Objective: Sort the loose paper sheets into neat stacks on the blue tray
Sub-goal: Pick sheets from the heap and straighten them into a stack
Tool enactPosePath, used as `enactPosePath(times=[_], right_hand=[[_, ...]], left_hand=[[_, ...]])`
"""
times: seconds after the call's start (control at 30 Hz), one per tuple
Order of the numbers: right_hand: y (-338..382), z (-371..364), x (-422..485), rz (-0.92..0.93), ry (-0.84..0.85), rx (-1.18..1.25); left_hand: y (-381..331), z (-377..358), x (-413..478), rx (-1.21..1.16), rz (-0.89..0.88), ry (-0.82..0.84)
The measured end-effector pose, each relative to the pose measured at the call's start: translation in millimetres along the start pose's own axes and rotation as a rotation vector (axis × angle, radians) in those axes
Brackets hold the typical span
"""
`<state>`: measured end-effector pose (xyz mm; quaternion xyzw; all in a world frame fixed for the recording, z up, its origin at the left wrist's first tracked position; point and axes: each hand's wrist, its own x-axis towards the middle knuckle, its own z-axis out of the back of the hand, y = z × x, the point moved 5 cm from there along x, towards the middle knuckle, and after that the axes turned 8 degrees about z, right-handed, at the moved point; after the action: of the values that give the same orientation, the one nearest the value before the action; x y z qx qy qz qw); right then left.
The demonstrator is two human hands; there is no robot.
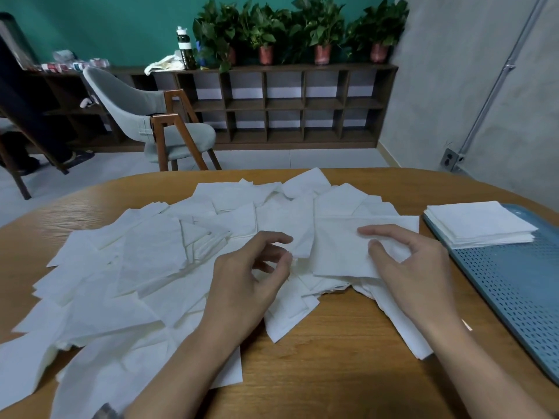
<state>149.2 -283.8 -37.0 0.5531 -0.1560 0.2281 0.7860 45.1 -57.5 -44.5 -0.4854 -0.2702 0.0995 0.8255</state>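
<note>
Several loose white paper sheets [151,255] lie scattered and overlapping across the wooden table [341,367]. At the right sits the blue perforated tray [514,285], with one neat stack of sheets [481,222] on its far end. My right hand [414,267] holds one sheet [338,246] by its right side, thumb and forefinger on top, and the sheet is raised slightly above the pile. My left hand [251,276] hovers over the middle of the pile with its fingers loosely curled. Its fingertips are close to that sheet's left edge and grip nothing.
The near half of the tray shows bare blue mesh. Beyond the table stand a grey chair [157,122], a low wooden shelf unit [287,107] with potted plants [266,34], and a grey wall at the right.
</note>
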Motion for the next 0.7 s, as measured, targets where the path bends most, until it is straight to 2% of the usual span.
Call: enactPosePath(times=[0.1,0.23,0.33,0.47,0.6,0.7], right_hand=[[1,-1,0,0.009,0.002,-0.013],[-1,2,-1,0.009,-0.069,0.003],[6,3,-2,0.074,-0.084,0.012],[19,-13,-6,0.136,0.144,0.151],[21,-29,-11,0.024,0.368,0.372],[20,-30,-11,-0.015,0.347,0.37]], left_hand=[[-4,-2,-2,-0.015,-0.006,0.038],[-16,0,-7,-0.012,-0.104,-0.046],[-22,0,-10,-0.057,-0.125,-0.09],[-28,-9,-15,-0.136,-0.131,-0.014],[-32,-21,-19,-0.048,-0.216,0.115],[-32,-27,-21,-0.004,-0.24,0.205]])
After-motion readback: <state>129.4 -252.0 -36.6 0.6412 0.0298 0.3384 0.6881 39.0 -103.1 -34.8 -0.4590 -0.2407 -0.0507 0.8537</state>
